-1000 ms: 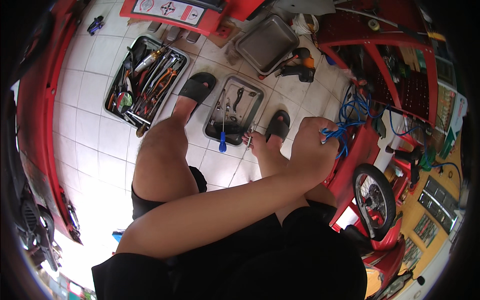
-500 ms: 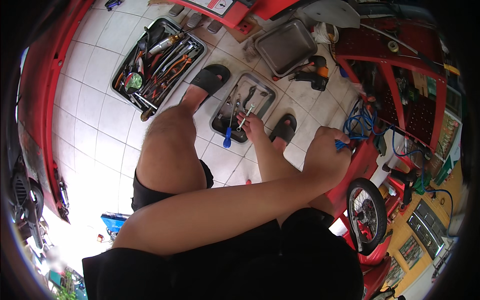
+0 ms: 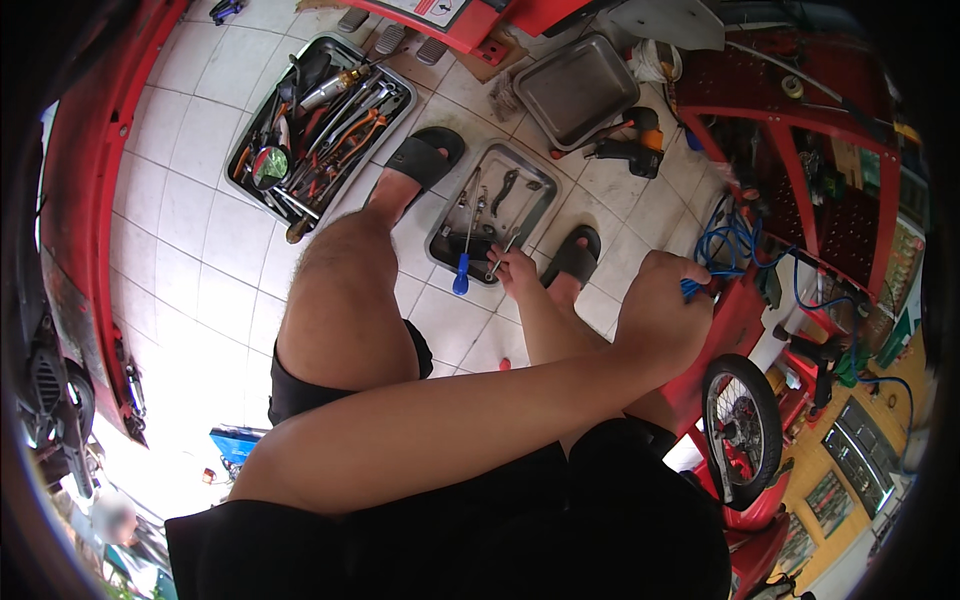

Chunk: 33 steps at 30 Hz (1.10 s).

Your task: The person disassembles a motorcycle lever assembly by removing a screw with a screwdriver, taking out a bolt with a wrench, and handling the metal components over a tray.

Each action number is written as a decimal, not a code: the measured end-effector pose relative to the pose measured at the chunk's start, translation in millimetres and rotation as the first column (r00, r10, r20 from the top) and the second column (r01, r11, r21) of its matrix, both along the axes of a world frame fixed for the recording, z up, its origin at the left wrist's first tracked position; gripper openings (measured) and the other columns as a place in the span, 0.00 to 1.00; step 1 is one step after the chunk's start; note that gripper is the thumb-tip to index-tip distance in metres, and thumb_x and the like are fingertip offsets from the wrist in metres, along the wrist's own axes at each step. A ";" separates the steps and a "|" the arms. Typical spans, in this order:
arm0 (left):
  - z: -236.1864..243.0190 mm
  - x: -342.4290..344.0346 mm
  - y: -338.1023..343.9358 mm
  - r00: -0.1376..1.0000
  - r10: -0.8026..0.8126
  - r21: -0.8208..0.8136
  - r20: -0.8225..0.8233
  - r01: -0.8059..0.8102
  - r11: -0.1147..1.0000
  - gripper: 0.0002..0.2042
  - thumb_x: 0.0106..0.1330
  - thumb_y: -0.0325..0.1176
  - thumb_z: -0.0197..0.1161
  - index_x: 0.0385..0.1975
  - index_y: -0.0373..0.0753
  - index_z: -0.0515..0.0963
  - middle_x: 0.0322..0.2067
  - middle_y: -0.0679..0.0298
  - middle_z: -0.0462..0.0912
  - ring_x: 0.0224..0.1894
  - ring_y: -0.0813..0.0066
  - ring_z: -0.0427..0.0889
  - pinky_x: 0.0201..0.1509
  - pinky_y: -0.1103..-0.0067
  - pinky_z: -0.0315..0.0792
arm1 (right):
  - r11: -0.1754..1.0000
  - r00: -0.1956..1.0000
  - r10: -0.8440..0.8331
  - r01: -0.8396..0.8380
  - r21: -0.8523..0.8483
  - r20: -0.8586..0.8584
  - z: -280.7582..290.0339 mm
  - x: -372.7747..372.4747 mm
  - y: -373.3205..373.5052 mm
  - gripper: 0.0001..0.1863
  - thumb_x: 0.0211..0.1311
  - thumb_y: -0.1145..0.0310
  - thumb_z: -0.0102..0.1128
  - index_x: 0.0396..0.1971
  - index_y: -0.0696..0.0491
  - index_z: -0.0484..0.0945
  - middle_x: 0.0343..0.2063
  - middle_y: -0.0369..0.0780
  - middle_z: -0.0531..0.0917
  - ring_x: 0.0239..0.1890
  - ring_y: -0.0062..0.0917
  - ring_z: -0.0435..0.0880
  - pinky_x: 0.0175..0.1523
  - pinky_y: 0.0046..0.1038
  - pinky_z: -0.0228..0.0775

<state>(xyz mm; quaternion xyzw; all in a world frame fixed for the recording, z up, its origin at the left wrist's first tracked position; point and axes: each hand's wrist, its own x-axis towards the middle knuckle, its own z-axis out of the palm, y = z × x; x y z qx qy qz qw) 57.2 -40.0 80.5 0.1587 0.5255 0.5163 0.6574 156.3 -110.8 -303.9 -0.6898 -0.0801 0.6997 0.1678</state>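
My arms are crossed. My left hand (image 3: pixel 660 310), at the end of the long forearm reaching to the right, is closed round something blue (image 3: pixel 690 288), mostly hidden by the fingers. Farther down, between my feet, my right hand (image 3: pixel 517 273) pinches a slim metal wrench (image 3: pixel 503 256). It hovers at the near right corner of a shallow metal tray (image 3: pixel 528 200). A screwdriver with a blue handle (image 3: pixel 461 276) leans across the tray's near rim, left of the wrench. Small metal parts (image 3: pixel 480 200) and a dark curved piece (image 3: pixel 505 190) lie in the tray.
A tool-filled tray (image 3: pixel 240 165) lies beyond my left foot. An empty-looking dark tray (image 3: pixel 575 90) and an orange-and-black power tool (image 3: pixel 638 145) lie ahead. At right are a coiled blue hose (image 3: pixel 730 245), a red rack (image 3: pixel 790 180) and a spoked wheel (image 3: pixel 740 430).
My right hand has drawn slightly nearer to me with the wrench, which shows shorter and lower over the tray corner. The left hand keeps its grip; the whole view has shifted a little.
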 end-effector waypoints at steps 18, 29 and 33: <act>3.7 -7.4 3.8 0.999 -0.038 -0.036 0.002 0.038 0.999 0.18 0.57 0.29 0.56 0.47 0.29 0.74 0.49 0.47 0.74 0.53 0.50 0.76 0.59 0.69 0.68 | 0.995 0.995 -0.099 0.099 -0.005 0.000 -5.7 -18.1 21.5 0.22 0.63 0.77 0.54 0.57 0.55 0.67 0.48 0.40 0.81 0.50 0.32 0.81 0.52 0.37 0.75; 3.6 -9.9 3.9 0.999 -0.040 -0.061 0.005 0.040 0.997 0.18 0.56 0.28 0.56 0.48 0.29 0.74 0.49 0.47 0.74 0.53 0.50 0.76 0.58 0.68 0.68 | 0.991 0.997 0.004 -0.014 0.134 0.078 -0.2 -19.4 26.2 0.25 0.59 0.82 0.52 0.57 0.48 0.70 0.48 0.36 0.78 0.44 0.27 0.81 0.43 0.32 0.78; 2.7 -6.1 2.6 0.999 -0.029 -0.046 0.012 0.030 0.999 0.18 0.56 0.28 0.56 0.48 0.29 0.74 0.49 0.47 0.74 0.52 0.49 0.76 0.58 0.68 0.69 | 0.987 0.996 0.017 -0.032 0.160 0.091 -14.7 -7.8 34.8 0.23 0.55 0.85 0.53 0.51 0.50 0.75 0.45 0.37 0.80 0.41 0.26 0.82 0.41 0.28 0.78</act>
